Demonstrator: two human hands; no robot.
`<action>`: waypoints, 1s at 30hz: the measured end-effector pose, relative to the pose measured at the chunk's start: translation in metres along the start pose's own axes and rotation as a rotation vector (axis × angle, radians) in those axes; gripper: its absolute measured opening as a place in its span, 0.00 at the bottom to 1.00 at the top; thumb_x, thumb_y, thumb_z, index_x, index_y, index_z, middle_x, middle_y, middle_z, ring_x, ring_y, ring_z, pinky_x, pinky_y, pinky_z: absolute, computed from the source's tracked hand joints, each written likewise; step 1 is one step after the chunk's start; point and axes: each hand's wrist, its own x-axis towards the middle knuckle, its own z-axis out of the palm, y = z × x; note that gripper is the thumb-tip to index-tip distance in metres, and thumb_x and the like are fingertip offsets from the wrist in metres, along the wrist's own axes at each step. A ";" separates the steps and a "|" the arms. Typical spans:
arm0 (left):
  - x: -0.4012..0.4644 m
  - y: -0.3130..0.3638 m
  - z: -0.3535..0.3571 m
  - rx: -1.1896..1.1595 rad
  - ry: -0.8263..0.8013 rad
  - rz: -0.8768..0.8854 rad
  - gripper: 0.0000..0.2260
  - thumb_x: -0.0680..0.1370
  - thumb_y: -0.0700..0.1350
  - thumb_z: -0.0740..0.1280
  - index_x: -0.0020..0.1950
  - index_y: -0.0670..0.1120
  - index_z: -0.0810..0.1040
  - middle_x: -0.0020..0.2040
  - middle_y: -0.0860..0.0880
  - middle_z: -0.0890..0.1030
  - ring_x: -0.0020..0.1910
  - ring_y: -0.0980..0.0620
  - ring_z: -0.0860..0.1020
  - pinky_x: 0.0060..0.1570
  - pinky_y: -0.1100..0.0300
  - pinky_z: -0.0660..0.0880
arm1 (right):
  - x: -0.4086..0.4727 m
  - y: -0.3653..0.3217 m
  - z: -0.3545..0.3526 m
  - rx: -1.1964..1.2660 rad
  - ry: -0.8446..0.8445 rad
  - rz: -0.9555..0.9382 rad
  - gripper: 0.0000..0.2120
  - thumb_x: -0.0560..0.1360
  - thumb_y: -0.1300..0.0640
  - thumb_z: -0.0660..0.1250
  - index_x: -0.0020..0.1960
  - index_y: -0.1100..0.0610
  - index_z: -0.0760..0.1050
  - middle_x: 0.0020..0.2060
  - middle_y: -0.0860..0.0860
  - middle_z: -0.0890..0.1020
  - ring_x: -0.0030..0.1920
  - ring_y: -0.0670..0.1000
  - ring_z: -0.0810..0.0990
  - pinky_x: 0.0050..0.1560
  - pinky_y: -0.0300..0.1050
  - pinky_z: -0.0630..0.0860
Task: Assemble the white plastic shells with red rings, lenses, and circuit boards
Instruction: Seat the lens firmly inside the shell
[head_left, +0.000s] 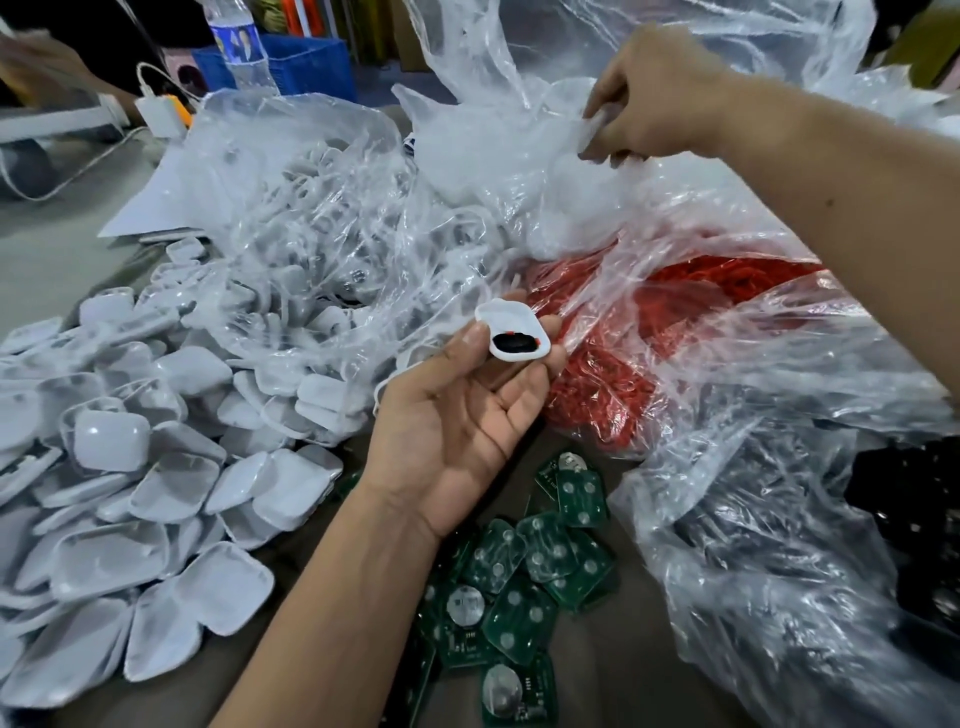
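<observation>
Left hand (457, 415), palm up, pinches one white shell (514, 332) between thumb and fingertips, hollow side toward the camera; a dark lens (514, 343) sits inside it with a trace of red at its rim, so ring and lens appear already fitted. Right hand (654, 93), raised at the far side, has its fingers (597, 127) curled round a fold of clear plastic bag (519, 150), with a pale piece between them that cannot be identified.

Step in hand, as judged: a half-built shell is held ready while the right hand works at the bag, either opening it or drawing out a part. What remains for this shell is likely a circuit board; the green circuit boards (519, 587) lie loose on the desk (613, 665) just below the left wrist.

Supplies: a heap of white shells (130, 493) fills the left of the desk; red rings (623, 364) fill a bag just right of the held shell; a dark bag (909, 519) lies at the far right.

Room: bags crowd the centre and right, and their loose film overhangs the rings and the boards' right edge. The freest path for the right hand is probably down over the red rings toward the boards.
</observation>
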 end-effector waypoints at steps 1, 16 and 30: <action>0.000 0.000 0.000 -0.002 0.002 -0.002 0.17 0.73 0.42 0.72 0.60 0.39 0.84 0.60 0.35 0.83 0.50 0.42 0.85 0.49 0.58 0.83 | -0.002 -0.003 -0.003 0.026 -0.007 0.005 0.11 0.72 0.65 0.79 0.53 0.60 0.84 0.42 0.59 0.87 0.34 0.51 0.85 0.33 0.41 0.82; -0.005 0.001 0.006 -0.064 0.026 -0.018 0.15 0.77 0.41 0.67 0.61 0.38 0.81 0.57 0.36 0.84 0.48 0.41 0.85 0.50 0.59 0.83 | -0.033 -0.033 -0.014 -0.183 0.018 -0.063 0.07 0.73 0.65 0.76 0.51 0.60 0.86 0.36 0.57 0.84 0.33 0.54 0.82 0.40 0.46 0.81; -0.006 0.002 0.007 -0.053 0.046 0.003 0.17 0.76 0.41 0.67 0.64 0.37 0.78 0.56 0.37 0.84 0.48 0.42 0.85 0.49 0.59 0.83 | -0.047 -0.032 -0.015 -0.110 -0.059 0.062 0.12 0.84 0.58 0.63 0.54 0.55 0.86 0.43 0.53 0.84 0.37 0.57 0.83 0.33 0.42 0.73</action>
